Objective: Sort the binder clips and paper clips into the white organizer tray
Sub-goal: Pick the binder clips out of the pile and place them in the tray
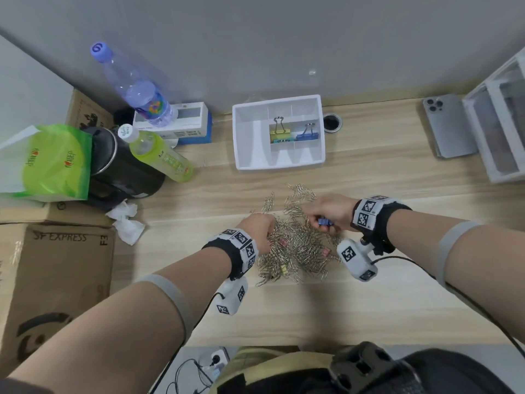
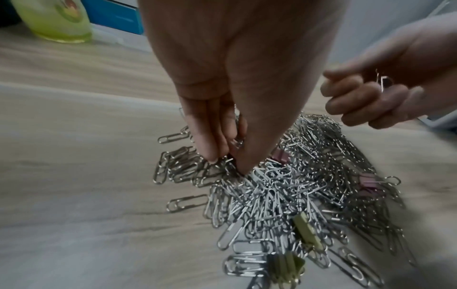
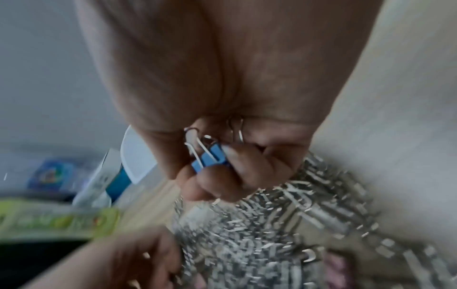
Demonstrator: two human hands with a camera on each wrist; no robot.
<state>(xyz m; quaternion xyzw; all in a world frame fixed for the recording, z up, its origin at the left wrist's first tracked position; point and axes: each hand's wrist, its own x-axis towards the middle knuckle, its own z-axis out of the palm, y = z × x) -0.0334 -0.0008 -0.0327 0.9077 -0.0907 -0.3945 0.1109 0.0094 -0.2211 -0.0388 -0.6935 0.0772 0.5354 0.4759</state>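
Note:
The white organizer tray stands at the back of the wooden table, with a yellow binder clip and a blue binder clip in its middle compartments. A heap of silver paper clips lies in front of me, with pink and yellow binder clips mixed in. My left hand reaches down into the heap's left side, thumb and fingertips pinching paper clips. Just above the heap's right side, my right hand curls around a small blue binder clip; a second wire loop shows in the palm.
Left of the tray stand a green bottle, a clear water bottle, a black kettle, a green bag and cardboard boxes. Crumpled tissue lies nearby. A phone and white drawers occupy the right.

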